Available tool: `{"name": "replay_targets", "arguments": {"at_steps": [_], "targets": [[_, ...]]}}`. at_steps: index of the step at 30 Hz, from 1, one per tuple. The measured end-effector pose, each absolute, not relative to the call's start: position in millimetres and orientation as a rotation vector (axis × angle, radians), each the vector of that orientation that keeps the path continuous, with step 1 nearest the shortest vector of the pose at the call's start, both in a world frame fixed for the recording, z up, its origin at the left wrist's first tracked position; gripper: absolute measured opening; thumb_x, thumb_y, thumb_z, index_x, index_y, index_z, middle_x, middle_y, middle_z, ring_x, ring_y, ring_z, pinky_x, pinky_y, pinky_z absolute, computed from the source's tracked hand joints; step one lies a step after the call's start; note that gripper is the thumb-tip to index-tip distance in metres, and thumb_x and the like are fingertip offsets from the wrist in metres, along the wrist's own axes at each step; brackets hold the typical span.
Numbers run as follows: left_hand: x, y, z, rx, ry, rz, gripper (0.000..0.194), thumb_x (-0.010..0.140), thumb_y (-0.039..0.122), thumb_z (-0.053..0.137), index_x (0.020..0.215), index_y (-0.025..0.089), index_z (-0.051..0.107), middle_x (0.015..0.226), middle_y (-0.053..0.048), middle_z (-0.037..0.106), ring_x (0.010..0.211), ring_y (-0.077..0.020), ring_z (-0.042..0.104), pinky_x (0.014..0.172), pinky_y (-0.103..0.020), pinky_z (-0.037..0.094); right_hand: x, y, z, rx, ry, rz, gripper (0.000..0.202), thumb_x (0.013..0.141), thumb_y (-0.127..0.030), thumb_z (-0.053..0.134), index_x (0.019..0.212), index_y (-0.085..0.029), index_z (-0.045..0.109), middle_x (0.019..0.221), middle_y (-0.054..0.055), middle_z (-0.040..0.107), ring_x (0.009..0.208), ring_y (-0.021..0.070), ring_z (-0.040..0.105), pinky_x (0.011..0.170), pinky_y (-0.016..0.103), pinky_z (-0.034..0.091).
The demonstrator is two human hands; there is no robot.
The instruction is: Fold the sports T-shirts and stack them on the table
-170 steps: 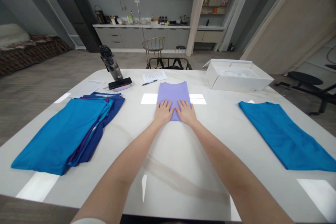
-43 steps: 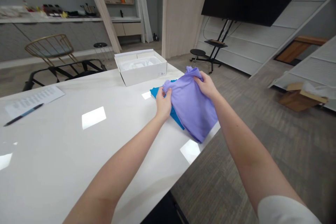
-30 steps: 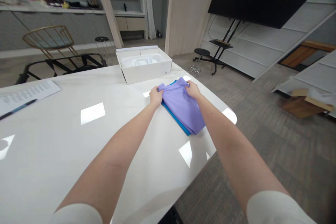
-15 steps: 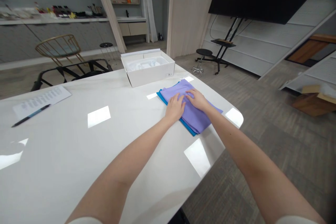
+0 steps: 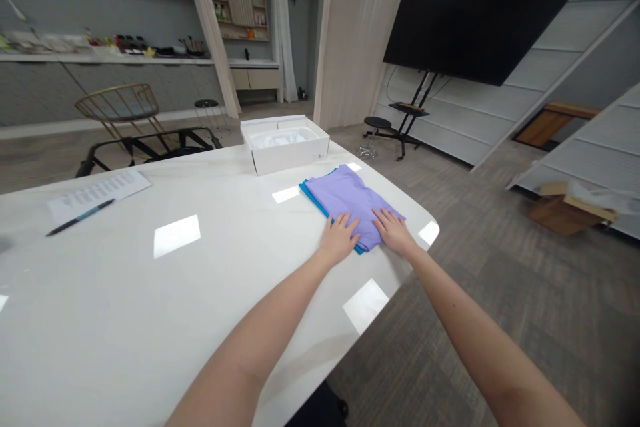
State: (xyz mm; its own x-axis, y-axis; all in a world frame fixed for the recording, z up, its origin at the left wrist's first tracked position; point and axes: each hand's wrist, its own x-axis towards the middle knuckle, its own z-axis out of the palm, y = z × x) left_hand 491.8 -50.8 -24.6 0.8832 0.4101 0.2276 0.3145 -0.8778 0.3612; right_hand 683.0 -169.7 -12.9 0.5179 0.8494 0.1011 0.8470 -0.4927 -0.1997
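A folded purple cloth (image 5: 345, 191) lies on top of a folded blue cloth (image 5: 314, 197) near the right corner of the white table. Only the left and front edges of the blue one peek out. My left hand (image 5: 339, 237) rests with fingers spread on the near left part of the purple cloth. On its near right part lies my right hand (image 5: 393, 230), fingers stretched out and flat. Both hands press from above and grip nothing. Whether the cloths are garments, I cannot tell.
Behind the cloths stands an open white box (image 5: 287, 153) with clear plastic inside. A printed paper (image 5: 107, 191) and a pen (image 5: 80, 217) lie at the table's left. The white table (image 5: 200, 293) ends at a rounded right corner; a black chair (image 5: 150, 147) stands behind it.
Both hands have slid toward me over the purple cloth and moved apart, from its middle to its near edge. The purple cloth looks flatter. The camera view has tilted up a little.
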Motion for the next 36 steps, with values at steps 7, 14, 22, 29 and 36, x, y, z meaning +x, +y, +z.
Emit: {"name": "replay_targets", "arguments": {"at_steps": [7, 14, 22, 29, 36], "targets": [[395, -41, 3, 2.596, 0.759, 0.502, 0.037, 0.099, 0.027, 0.050, 0.134, 0.021, 0.060, 0.141, -0.011, 0.061, 0.130, -0.0244, 0.057, 0.114, -0.045, 0.040, 587, -135, 11, -2.124, -1.687, 0.060, 0.036, 0.100, -0.036, 0.049, 0.129, -0.021, 0.064, 0.132, 0.014, 0.066, 0.122, 0.0278, 0.061, 0.107, 0.044, 0.046], [216, -20, 15, 2.443, 1.166, 0.556, 0.025, 0.098, 0.024, 0.049, 0.111, 0.021, 0.070, 0.114, -0.007, 0.072, 0.108, -0.0222, 0.066, 0.096, -0.035, 0.049, 413, -62, 7, -1.692, -1.901, 0.493, 0.025, 0.098, -0.036, 0.052, 0.103, -0.025, 0.073, 0.100, 0.006, 0.077, 0.086, 0.0220, 0.071, 0.082, 0.035, 0.054], [-14, -27, 14, 2.255, 1.694, 0.713, 0.022, 0.096, 0.022, 0.051, 0.101, 0.022, 0.072, 0.102, -0.006, 0.074, 0.096, -0.0203, 0.068, 0.088, -0.031, 0.049, 180, 7, 6, -1.279, -2.184, 0.733, 0.023, 0.098, -0.033, 0.054, 0.107, -0.024, 0.074, 0.095, 0.004, 0.077, 0.084, 0.0194, 0.070, 0.081, 0.031, 0.051], [-186, -39, 31, 2.007, 2.236, 0.858, 0.023, 0.095, 0.020, 0.050, 0.106, 0.022, 0.071, 0.111, -0.008, 0.073, 0.106, -0.0242, 0.066, 0.093, -0.035, 0.046, -20, 40, 24, -1.025, -2.378, 0.722, 0.021, 0.098, -0.031, 0.056, 0.110, -0.025, 0.072, 0.097, 0.002, 0.075, 0.085, 0.0184, 0.067, 0.082, 0.030, 0.048], [-282, -49, 39, 1.687, 2.819, 0.627, 0.029, 0.097, 0.030, 0.050, 0.120, 0.021, 0.065, 0.125, -0.016, 0.064, 0.118, -0.0353, 0.055, 0.096, -0.047, 0.040, -142, 67, 30, -1.014, -2.445, 0.514, 0.027, 0.100, -0.041, 0.057, 0.117, -0.023, 0.068, 0.116, 0.009, 0.065, 0.110, 0.0258, 0.059, 0.092, 0.037, 0.046]]}}
